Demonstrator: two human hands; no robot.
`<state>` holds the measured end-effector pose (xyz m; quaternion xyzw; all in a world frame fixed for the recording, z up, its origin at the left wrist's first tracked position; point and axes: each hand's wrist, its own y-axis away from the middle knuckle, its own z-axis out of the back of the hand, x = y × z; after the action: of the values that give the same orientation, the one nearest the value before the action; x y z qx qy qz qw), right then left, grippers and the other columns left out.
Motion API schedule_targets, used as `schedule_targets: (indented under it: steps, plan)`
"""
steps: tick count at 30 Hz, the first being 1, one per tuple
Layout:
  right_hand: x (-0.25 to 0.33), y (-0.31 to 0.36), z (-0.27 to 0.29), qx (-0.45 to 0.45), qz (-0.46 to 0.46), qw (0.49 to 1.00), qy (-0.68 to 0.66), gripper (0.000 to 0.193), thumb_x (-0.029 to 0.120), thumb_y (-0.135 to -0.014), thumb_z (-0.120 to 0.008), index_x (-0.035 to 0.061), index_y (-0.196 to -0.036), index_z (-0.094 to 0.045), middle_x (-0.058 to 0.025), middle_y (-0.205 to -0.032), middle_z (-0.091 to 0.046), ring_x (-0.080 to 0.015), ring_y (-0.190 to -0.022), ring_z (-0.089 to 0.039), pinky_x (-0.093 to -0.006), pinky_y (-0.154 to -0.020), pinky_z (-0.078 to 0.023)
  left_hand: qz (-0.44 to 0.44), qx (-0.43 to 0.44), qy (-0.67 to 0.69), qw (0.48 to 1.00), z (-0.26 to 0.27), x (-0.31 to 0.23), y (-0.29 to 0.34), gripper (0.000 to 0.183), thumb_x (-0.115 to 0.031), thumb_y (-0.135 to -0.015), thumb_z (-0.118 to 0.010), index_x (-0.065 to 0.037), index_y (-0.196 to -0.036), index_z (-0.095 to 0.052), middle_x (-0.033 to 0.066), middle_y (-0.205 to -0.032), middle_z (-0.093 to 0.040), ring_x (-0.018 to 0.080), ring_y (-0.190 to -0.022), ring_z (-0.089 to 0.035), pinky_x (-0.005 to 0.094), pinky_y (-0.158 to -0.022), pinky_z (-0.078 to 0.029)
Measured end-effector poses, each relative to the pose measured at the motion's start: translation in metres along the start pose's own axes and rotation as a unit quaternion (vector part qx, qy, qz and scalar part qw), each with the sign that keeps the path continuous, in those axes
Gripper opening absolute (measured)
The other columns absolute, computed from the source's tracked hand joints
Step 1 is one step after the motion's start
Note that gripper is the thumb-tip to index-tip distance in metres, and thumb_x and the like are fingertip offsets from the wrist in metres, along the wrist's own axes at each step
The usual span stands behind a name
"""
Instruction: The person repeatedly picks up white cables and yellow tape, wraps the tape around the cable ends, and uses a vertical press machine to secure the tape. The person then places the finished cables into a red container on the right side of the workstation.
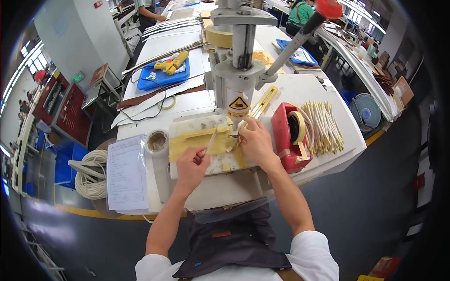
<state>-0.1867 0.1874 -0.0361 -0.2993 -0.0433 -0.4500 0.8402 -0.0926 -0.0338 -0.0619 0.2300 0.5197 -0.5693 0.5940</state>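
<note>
My left hand (190, 168) is closed in a pinch on a thin white cord (211, 142), which points up and away over the board. My right hand (257, 144) is at the foot of a grey hand press (239, 77), its fingers pinched together just under the ram. Whatever lies between those fingertips is hidden. Beneath both hands is a pale work board (187, 164) partly covered with yellow tape (180, 146). Right of my right hand is a red tape dispenser (296, 163), and beside it a bundle of white cords (323, 126) with yellow ends.
Behind my right hand lies a yellow utility knife (264, 103). A tape roll (157, 141), a printed sheet (126, 173) and a coil of white cord (91, 180) are at left. Farther back, a blue tray (180, 75) holds a yellow glue gun (172, 64). The press lever (293, 44) juts out rightward.
</note>
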Motion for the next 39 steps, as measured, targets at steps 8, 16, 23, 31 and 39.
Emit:
schedule_targets:
  steps: [8,16,23,31,39]
  plan:
    - [0.01,0.029,0.022,-0.137,0.088,0.987,-0.01,0.017,0.004,-0.075,-0.073,0.0061,-0.092,-0.07,-0.0083,-0.106,-0.071,-0.0276,-0.095,-0.067,-0.0413,-0.081,-0.055,0.015,-0.001,0.051,0.999,0.0,0.013,0.0,0.022,0.002,-0.086,-0.073,0.003,-0.108,-0.073,0.0036,-0.082,-0.062,0.008,-0.065,-0.058,0.023,-0.058,-0.05]
    - [0.014,0.084,0.175,-0.401,0.021,0.915,0.032,0.028,-0.011,-0.072,-0.077,0.0028,-0.095,-0.068,-0.0079,-0.09,-0.071,-0.0193,-0.076,-0.069,-0.0307,-0.07,-0.058,0.02,0.006,0.057,0.998,0.0,0.007,0.003,0.022,0.005,-0.087,-0.073,0.004,-0.109,-0.072,0.0021,-0.081,-0.06,0.0063,-0.067,-0.057,0.0205,-0.058,-0.047]
    - [-0.083,0.083,0.156,-0.349,-0.073,0.932,0.064,0.017,-0.007,-0.076,-0.075,0.0042,-0.087,-0.068,-0.0094,-0.095,-0.067,-0.0235,-0.073,-0.067,-0.0324,-0.067,-0.057,0.026,0.01,0.081,0.996,-0.002,0.012,0.001,0.02,0.004,-0.088,-0.073,0.005,-0.107,-0.072,0.0017,-0.082,-0.061,0.0058,-0.067,-0.056,0.0208,-0.059,-0.047]
    - [-0.093,0.099,0.136,-0.224,-0.075,0.964,0.123,0.016,0.0,-0.08,-0.076,0.0036,-0.095,-0.074,-0.011,-0.102,-0.073,-0.0301,-0.087,-0.067,-0.042,-0.078,-0.055,0.065,0.023,0.138,0.988,0.006,0.011,0.003,0.019,-0.001,-0.09,-0.074,0.004,-0.108,-0.07,0.0028,-0.079,-0.067,0.0067,-0.067,-0.065,0.0215,-0.06,-0.052]
    - [0.048,0.085,0.16,-0.061,0.083,0.99,-0.099,0.029,0.003,-0.077,-0.079,0.0084,-0.104,-0.074,-0.0102,-0.117,-0.07,-0.027,-0.104,-0.067,-0.0395,-0.086,-0.055,0.013,0.157,0.077,0.984,0.018,-0.025,0.048,0.007,0.001,-0.089,-0.074,0.001,-0.096,-0.073,0.005,-0.078,-0.068,0.0099,-0.06,-0.066,0.0246,-0.053,-0.052]
